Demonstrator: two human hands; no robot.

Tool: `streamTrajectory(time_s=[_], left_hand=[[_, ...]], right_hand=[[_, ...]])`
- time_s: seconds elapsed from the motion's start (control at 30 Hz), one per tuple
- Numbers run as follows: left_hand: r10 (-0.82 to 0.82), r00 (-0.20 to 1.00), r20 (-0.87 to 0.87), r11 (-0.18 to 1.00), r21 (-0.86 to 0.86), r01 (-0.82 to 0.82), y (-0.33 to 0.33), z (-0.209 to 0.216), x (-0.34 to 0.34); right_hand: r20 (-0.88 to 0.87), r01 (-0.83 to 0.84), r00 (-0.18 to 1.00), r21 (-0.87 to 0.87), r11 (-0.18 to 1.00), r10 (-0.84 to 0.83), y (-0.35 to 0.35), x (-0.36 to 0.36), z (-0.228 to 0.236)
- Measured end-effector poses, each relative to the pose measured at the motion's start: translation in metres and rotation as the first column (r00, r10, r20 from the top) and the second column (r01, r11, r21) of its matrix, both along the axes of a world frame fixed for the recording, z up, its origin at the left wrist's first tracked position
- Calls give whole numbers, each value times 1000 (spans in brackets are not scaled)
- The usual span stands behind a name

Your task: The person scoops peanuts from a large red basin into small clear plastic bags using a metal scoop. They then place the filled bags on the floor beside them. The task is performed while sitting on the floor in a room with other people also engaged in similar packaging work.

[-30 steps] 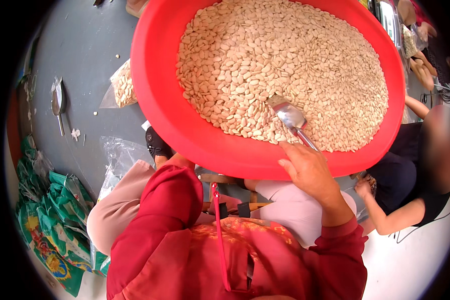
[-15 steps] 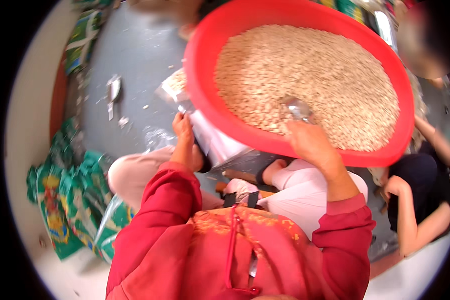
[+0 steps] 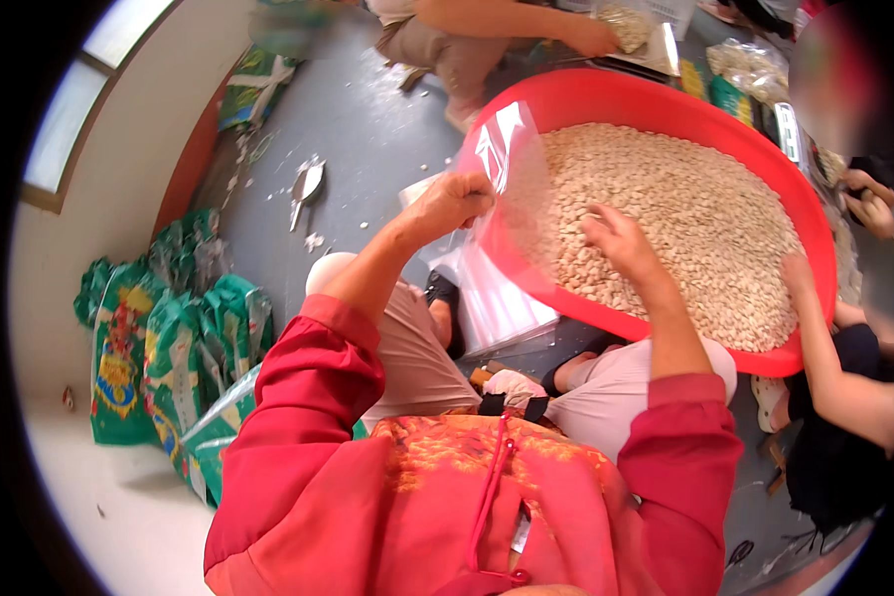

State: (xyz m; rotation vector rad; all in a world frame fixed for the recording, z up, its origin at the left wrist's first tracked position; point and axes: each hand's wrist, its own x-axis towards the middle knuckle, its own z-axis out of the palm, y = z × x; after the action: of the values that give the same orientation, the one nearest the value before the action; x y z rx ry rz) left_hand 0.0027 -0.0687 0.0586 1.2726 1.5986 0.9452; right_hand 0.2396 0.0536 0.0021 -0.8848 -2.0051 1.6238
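Observation:
My left hand is closed on the top of a clear plastic bag, which stands up over the left rim of a big red tub. The bag looks flat and see-through. Pale, flat seeds heap up inside the tub. Above their near left part is my right hand, its fingers apart and nothing visible in them. A stack of clear plastic bags lies between my knees and the tub, below my left hand. The metal scoop seen earlier among the seeds does not show.
A metal scoop lies on the grey floor at left, among white scraps. Green printed bags crowd the left wall. A co-worker's hand touches the tub's right rim. Another person's hand is beside a small filled bag beyond the tub.
My right hand has let go of the scoop it held in the seeds. My left hand has risen and now grips a clear bag at the tub's left rim. The view has shifted too.

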Motion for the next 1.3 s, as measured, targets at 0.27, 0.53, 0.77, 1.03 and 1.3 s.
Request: streamTrajectory(time_s=[0.27, 0.53, 0.77, 1.03, 1.3], left_hand=[[-148, 882, -448, 965, 131, 228, 35, -65, 19], [-107, 970, -218, 952, -305, 36, 49, -62, 32], [-357, 876, -325, 913, -319, 254, 59, -87, 22], [70, 994, 87, 996, -67, -64, 48, -46, 52], [57, 800, 597, 992, -125, 23, 34, -70, 67]], right_hand=[[-149, -94, 989, -629, 772, -1, -5, -19, 6], [-111, -68, 993, -412, 908, 23, -16, -31, 8], [-53, 43, 997, -286, 957, -60, -18, -34, -17], [285, 235, 925, 89, 968, -250, 1, -30, -32], [-105, 154, 967, -487, 860, -232, -34, -48, -27]])
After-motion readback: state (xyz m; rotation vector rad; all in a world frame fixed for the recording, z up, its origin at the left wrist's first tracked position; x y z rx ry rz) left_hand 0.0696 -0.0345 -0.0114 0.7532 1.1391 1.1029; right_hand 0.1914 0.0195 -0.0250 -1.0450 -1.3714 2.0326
